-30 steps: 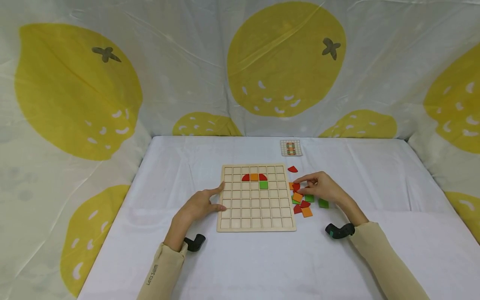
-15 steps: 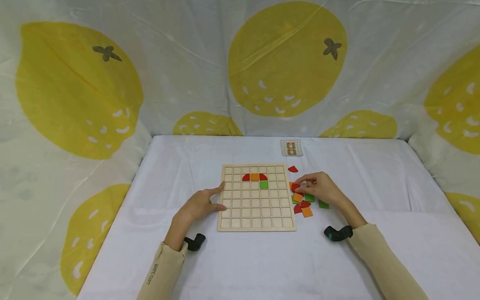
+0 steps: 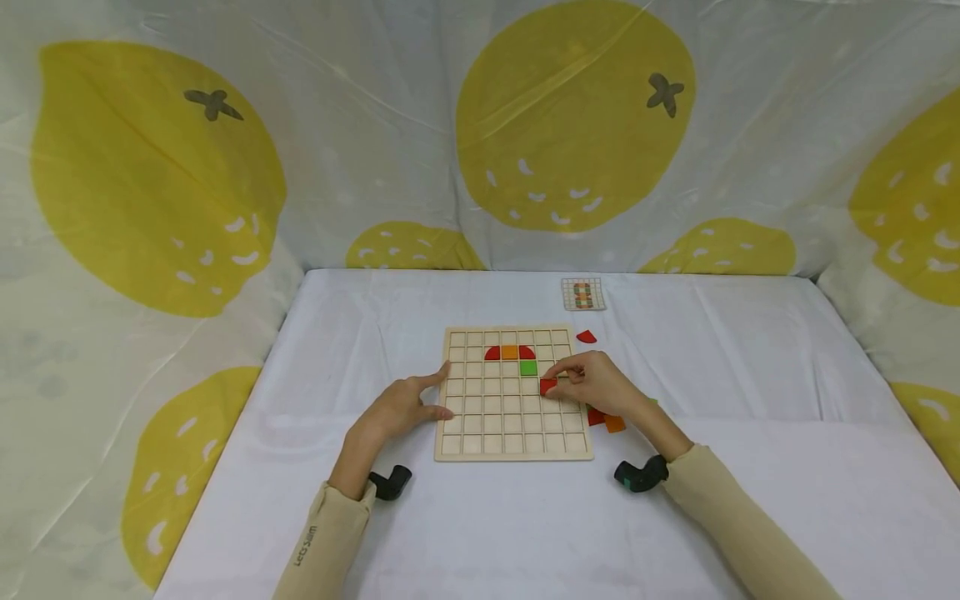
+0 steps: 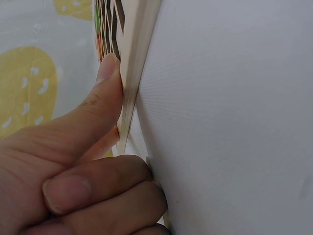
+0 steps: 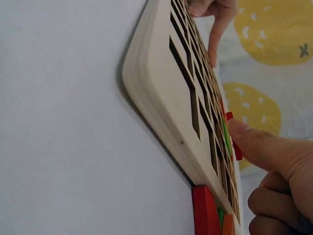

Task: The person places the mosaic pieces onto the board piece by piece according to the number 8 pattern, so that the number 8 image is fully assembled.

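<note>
A square wooden grid board [image 3: 491, 452] lies flat on the white cloth. My left hand [image 3: 396, 408] is at its left edge, thumb and index finger spread along the rim; in the left wrist view the thumb [image 4: 108, 73] touches the board's edge while the other fingers curl below. My right hand [image 3: 596, 383] pinches a red tile [image 3: 547, 387] over the right part of the grid, its outline partly hidden by the fingertips. In the right wrist view this red tile [image 5: 238, 149] stands just above the board. A green square tile [image 3: 528, 367] sits in the grid nearby.
Along the upper row lie an orange square [image 3: 510, 352] between two red quarter-circle tiles. A loose red quarter circle [image 3: 587, 337] is beyond the board's right side. More tiles, such as an orange one [image 3: 615, 423], show under my right arm. A small pattern card [image 3: 583, 294] lies behind.
My right hand has picked the red tile from the pile beside the board and carried it left over the grid. My left hand stays at the board's edge.
</note>
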Motion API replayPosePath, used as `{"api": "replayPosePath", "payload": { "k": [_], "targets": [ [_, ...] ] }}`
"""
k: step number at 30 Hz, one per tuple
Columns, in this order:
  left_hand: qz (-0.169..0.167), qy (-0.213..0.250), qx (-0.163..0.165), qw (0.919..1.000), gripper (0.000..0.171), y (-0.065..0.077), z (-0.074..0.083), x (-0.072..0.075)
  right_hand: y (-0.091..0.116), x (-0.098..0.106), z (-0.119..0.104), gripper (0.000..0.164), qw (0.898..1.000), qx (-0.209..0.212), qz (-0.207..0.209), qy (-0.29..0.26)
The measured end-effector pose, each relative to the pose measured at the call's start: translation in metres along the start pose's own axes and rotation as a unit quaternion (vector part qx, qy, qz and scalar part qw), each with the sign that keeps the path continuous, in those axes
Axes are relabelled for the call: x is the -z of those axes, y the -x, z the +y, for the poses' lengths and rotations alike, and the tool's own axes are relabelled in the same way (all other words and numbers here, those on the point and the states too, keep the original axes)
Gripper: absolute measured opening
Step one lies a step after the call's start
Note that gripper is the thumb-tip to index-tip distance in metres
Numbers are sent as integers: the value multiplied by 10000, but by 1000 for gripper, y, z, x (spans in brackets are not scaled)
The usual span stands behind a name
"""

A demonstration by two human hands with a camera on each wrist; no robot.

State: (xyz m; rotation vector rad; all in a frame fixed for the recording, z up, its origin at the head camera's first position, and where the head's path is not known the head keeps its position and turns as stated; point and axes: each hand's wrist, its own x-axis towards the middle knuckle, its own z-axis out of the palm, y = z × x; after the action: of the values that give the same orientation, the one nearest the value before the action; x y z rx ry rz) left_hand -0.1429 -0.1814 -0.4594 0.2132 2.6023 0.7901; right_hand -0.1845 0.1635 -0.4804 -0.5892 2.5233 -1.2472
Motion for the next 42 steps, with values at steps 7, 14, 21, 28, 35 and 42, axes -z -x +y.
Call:
{"api": "replayPosePath", "payload": {
  "k": [7,14,21,28,35,42],
  "targets": [
    [-25,-8,16,10000,86,1,2,1,-7,-11,-8,21,9992,160,155,339],
    [-18,-26,50,10000,86,1,2,1,-9,-12,-10,20,9993,117,171,320],
    [-7,-37,20,10000,86,1,1,1,-8,-13,-9,16,9997,49,133,222],
    [16,-42,-7,10000,86,2,1,1,-10,-14,-7,16,9998,35,104,141],
    [-2,-15,-36,10000,86,3,3,1,-15,-17,-3,17,9999,132,45,62],
    [4,48,-94,9999,86,4,3,1,-18,-22,-7,18,9996,261,19,-45]
  ]
}}
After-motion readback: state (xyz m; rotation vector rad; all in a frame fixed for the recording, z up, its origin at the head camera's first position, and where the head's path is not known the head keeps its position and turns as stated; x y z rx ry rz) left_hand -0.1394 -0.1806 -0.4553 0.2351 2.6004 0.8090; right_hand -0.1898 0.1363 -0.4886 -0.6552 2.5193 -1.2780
